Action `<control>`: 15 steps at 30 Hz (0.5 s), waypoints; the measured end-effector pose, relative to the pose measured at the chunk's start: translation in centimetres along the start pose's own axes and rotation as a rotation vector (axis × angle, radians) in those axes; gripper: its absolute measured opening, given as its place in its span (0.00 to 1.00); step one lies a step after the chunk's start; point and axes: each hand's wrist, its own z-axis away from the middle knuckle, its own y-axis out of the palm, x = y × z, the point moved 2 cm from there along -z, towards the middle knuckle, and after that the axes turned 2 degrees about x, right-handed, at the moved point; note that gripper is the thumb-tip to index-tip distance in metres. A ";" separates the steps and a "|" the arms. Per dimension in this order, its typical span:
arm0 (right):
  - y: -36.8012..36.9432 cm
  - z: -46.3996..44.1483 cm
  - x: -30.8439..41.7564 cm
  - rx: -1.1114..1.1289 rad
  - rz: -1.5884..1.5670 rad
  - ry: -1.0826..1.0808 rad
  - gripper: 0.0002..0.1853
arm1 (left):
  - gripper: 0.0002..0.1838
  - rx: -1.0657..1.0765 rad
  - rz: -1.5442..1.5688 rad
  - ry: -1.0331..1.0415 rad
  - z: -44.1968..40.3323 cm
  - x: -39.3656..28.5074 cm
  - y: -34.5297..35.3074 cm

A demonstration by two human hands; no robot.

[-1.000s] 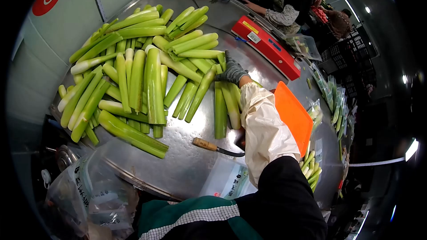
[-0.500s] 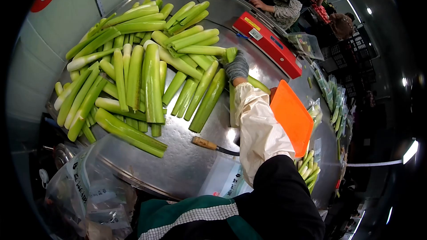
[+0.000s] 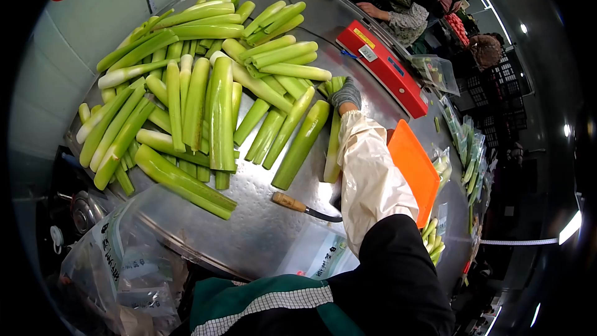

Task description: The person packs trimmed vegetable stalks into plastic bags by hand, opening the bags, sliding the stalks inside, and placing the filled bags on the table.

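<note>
Gloved right grip [image 3: 347, 95] right up on green stalk [image 3: 334, 149], can't tell if actually pinching. Big stalk pile [image 3: 221, 112] left of grip, knife [image 3: 289, 201] nearer wearer, all on tabletop [image 3: 249, 230].

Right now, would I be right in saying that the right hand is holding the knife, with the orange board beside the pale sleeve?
Not quite: the right hand isn't holding the knife. The head view shows the knife lying on the table, apart from that hand. The orange board is indeed beside the pale sleeve.
</note>
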 end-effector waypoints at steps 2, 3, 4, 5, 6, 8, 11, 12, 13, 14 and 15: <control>-0.4 0.3 0.7 -0.002 0.022 0.030 0.42 | 0.14 -0.002 0.000 0.001 0.1 0.0 -0.1; -0.5 0.4 0.9 -0.003 0.048 0.063 0.41 | 0.14 -0.004 0.002 0.002 0.1 -0.1 -0.1; -0.1 0.1 1.0 -0.002 0.046 0.061 0.41 | 0.14 -0.007 0.002 0.001 0.1 -0.1 -0.2; 0.4 -0.6 0.8 -0.011 0.043 0.072 0.41 | 0.13 -0.006 0.004 0.002 0.2 0.0 -0.2; 0.2 -0.4 1.1 -0.020 0.040 0.083 0.41 | 0.13 -0.006 0.005 0.001 0.2 -0.1 -0.1; 0.0 0.6 1.6 -0.016 0.028 0.069 0.39 | 0.13 -0.007 0.007 0.005 0.2 -0.1 -0.1; 0.3 0.2 1.6 -0.038 0.054 0.018 0.36 | 0.13 -0.014 0.012 0.010 0.2 -0.1 -0.4; 0.2 0.1 1.5 -0.030 0.063 0.056 0.37 | 0.13 -0.017 0.015 0.014 0.3 -0.1 -0.5; 0.1 -0.2 1.4 -0.021 0.072 0.091 0.37 | 0.13 -0.021 0.016 0.019 0.4 -0.1 -0.6; 0.3 -0.6 1.1 -0.031 0.067 0.107 0.38 | 0.13 -0.023 0.012 0.019 0.4 -0.1 -0.8; -0.2 -0.5 1.4 -0.029 0.066 0.101 0.38 | 0.13 -0.026 0.012 0.021 0.5 -0.2 -1.0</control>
